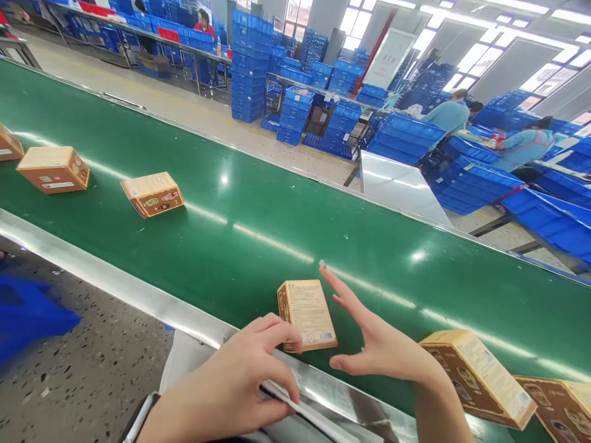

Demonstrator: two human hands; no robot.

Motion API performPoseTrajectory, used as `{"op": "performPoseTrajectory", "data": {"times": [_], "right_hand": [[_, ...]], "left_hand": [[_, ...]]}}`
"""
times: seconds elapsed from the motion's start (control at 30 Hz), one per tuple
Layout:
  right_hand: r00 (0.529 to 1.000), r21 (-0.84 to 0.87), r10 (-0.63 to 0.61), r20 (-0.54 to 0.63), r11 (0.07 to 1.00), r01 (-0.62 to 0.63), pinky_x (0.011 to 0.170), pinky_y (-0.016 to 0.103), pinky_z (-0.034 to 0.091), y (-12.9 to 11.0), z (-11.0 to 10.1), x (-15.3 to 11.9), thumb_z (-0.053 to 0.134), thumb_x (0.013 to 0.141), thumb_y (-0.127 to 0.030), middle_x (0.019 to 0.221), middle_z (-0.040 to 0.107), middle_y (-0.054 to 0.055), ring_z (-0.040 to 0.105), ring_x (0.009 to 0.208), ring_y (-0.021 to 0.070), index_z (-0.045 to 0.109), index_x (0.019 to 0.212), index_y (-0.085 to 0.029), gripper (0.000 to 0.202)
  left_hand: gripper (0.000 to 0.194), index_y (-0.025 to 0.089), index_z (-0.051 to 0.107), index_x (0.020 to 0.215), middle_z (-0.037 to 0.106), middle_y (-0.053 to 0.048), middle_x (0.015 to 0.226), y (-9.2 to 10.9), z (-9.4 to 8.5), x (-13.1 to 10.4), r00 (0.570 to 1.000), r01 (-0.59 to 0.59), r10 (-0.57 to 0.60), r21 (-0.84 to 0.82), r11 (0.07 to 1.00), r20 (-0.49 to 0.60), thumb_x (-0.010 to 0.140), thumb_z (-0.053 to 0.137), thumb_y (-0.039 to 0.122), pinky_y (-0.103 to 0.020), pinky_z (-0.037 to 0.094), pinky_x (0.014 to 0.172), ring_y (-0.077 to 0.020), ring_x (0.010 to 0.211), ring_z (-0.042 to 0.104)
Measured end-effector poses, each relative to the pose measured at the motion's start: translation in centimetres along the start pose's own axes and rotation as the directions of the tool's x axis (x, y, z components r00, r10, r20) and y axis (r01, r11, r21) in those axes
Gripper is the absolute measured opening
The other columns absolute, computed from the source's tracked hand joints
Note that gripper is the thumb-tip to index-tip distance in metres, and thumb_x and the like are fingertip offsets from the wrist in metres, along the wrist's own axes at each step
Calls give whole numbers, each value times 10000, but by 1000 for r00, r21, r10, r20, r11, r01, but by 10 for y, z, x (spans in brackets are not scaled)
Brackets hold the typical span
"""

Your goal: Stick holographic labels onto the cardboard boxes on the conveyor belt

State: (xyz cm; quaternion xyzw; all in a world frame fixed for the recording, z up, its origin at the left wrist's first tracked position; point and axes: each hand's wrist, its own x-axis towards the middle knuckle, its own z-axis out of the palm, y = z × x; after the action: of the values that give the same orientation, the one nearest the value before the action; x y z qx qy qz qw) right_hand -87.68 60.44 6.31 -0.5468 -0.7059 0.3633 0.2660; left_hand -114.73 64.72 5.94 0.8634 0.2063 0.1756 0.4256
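A small tan and brown carton [311, 314] lies on the green conveyor belt in front of me, its printed text and barcode face up. My left hand [258, 369] is at its near left corner, fingers loosely bent and apart; the fingertips overlap the corner, and I cannot tell if they touch it. To the right of the carton is my right hand [373, 338], its fingers spread and thumb apart, with nothing in it. A visible gap separates the right hand from the carton.
Several similar cartons lie on the belt [258, 264]: one carton [154, 194] and others at left, and another carton [478, 375] at lower right. A metal rail [198, 323] edges the belt. Beyond stand stacked blue crates [252, 67] and a person [447, 114].
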Motion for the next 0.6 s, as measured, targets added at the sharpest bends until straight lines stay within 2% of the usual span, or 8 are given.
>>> {"op": "performPoseTrajectory", "data": {"times": [0.07,0.13,0.17,0.2,0.27,0.33,0.4,0.6], "right_hand": [[968,187,64,-242,982,-18,1134,503,439,2,9,-8,759,825,-311,1593,434,90,414,1458,270,432,1509,-311,758],[852,379,228,-471,925,-37,1069,503,507,4,24,-10,724,875,-430,1424,624,113,566,1336,293,662,1237,-267,402],[781,462,329,-531,885,-59,1041,503,526,3,32,-10,724,871,-479,1341,682,120,620,1269,306,711,1087,-246,318],[725,535,423,-544,840,-89,1018,501,537,2,41,-10,736,850,-519,1288,712,124,652,1217,318,725,974,-230,315],[664,648,558,-498,748,-143,952,477,568,-4,56,-7,760,807,-565,1269,720,129,679,1153,332,732,890,-212,364],[639,709,617,-459,688,-156,860,432,595,-12,67,-5,755,803,-569,1278,712,132,688,1112,332,738,901,-201,381],[610,722,633,-476,677,-140,780,388,601,-19,71,-4,754,798,-556,1294,701,131,697,1067,322,732,880,-193,373],[572,728,654,-495,671,-138,672,315,581,-23,63,-6,798,732,-557,1296,697,114,704,933,270,705,796,-191,382]], "left_hand": [[212,224,796,763,572,-57,1492,-4,3,2,998,-54,51,81,995,42,736,772,15,-443,417,1157,-323,1400,483],[212,211,785,768,427,-42,1611,-10,6,3,992,-74,58,136,988,115,750,742,4,-526,302,1232,-352,1491,365],[209,204,779,766,389,-42,1629,-12,7,3,988,-72,50,153,986,145,753,734,0,-542,284,1240,-354,1497,355],[206,197,772,759,369,-42,1635,-14,8,4,985,-69,42,164,984,165,751,731,-5,-545,289,1240,-354,1497,356],[209,188,759,733,344,-39,1641,-14,10,5,983,-70,38,174,982,179,745,729,-18,-543,321,1229,-357,1497,351],[220,187,751,709,334,-30,1641,-12,11,6,982,-80,49,168,983,182,745,723,-28,-538,352,1218,-360,1494,352],[214,186,749,694,339,-30,1637,-9,13,9,980,-91,60,157,983,190,754,731,-18,-531,367,1213,-362,1488,360],[153,177,762,709,369,-69,1626,-5,18,17,970,-109,69,158,981,235,751,800,34,-502,331,1237,-361,1487,361]]}}
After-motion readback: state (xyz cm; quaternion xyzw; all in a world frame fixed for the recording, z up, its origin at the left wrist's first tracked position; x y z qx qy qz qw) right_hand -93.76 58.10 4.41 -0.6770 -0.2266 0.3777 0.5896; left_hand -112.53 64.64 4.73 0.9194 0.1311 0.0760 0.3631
